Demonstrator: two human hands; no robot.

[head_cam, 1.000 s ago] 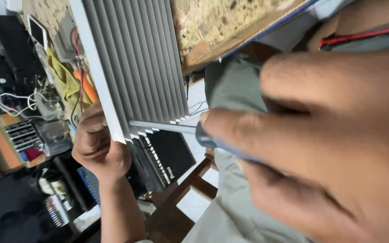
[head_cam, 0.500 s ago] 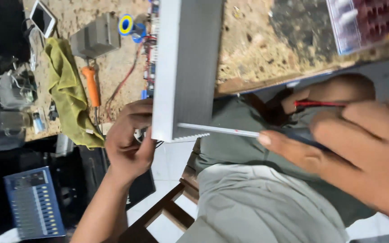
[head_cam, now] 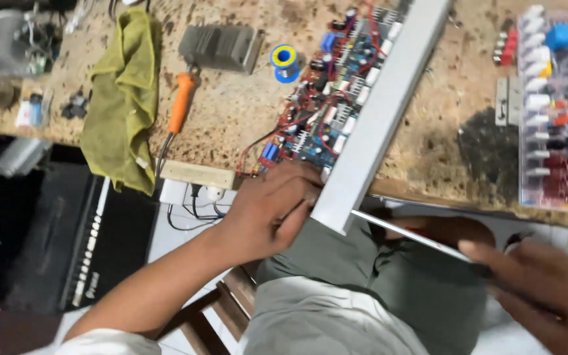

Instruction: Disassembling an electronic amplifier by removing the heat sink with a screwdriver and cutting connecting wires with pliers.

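Though blurred, screwdriver [head_cam: 415, 238] shaft apparently toward heatsink [head_cam: 382, 112].

We are finding open worktop [head_cam: 231, 112] between the yellow-green cloth [head_cam: 123, 98] and the circuit board [head_cam: 327, 98], though the orange-handled tool [head_cam: 180, 102], the grey heat sink [head_cam: 221, 47] and the solder spool [head_cam: 285, 60] are crowding its far part. The long aluminium bar [head_cam: 382, 112] is walling off the board's right side. Beyond it, bare top [head_cam: 455, 98] is lying free until the parts tray [head_cam: 560, 105].
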